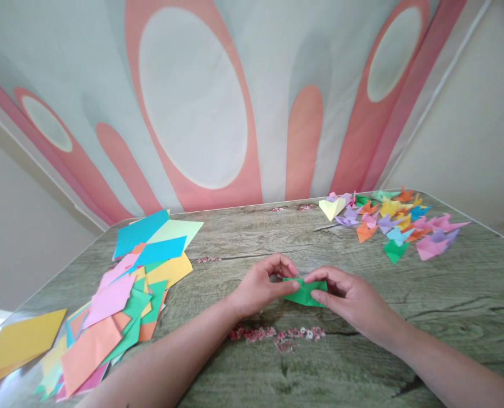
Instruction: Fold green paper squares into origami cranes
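A small folded piece of green paper [305, 293] lies on the wood-grain table [255, 362] in front of me. My left hand [260, 286] pinches its left end with thumb and curled fingers. My right hand [347, 297] grips its right end, fingers bent over the top edge. Both hands rest low on the table and meet over the paper. Part of the green piece is hidden under my fingers.
A loose spread of flat coloured paper sheets [119, 294] covers the left side of the table. A cluster of several small folded paper figures [394, 224] lies at the far right. A wall with pink and white ovals rises behind the table's far edge.
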The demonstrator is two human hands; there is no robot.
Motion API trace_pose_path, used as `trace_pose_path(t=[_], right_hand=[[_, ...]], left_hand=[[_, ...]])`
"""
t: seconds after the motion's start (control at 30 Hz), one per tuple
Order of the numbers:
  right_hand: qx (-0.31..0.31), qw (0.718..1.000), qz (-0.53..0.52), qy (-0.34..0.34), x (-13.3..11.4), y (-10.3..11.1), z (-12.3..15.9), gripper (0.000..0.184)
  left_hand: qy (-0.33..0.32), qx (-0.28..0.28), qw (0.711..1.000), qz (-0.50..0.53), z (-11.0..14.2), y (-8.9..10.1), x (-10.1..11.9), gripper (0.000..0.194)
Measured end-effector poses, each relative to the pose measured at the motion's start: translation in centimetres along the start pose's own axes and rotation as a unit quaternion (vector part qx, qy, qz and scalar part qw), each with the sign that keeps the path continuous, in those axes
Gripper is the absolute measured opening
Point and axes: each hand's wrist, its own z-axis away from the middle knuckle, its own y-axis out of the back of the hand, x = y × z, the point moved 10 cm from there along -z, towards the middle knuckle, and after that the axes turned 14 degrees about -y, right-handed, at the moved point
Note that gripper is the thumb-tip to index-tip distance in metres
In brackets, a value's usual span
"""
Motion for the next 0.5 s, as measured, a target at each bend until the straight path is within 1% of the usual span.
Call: trace_pose_path(t=[0.1, 0.2, 0.3, 0.5], right_hand=[[-0.004, 1.000, -0.011, -0.001, 0.4, 0.0, -0.1, 0.020], [-0.008, 1.000, -0.017, -0.005, 0.3, 0.0, -0.1, 0.022], [-0.005, 1.000, -0.014, 0.006, -0.3, 0.1, 0.0, 0.023], [0.010, 0.998, 0.013, 0.068, -1.5, 0.5, 0.2, 0.018]], left_hand=[[-0.030, -0.040, 0.998, -0.035, -0.2, -0.3, 0.9, 0.019], [-0.015, -0.067, 0.995, -0.079, -0.1, -0.6, 0.6, 0.012], [0.002, -0.059, 0.993, -0.100, 0.0, -0.4, 0.3, 0.014], [0.006, -0.052, 0.989, -0.140, -0.1, 0.3, 0.1, 0.015]])
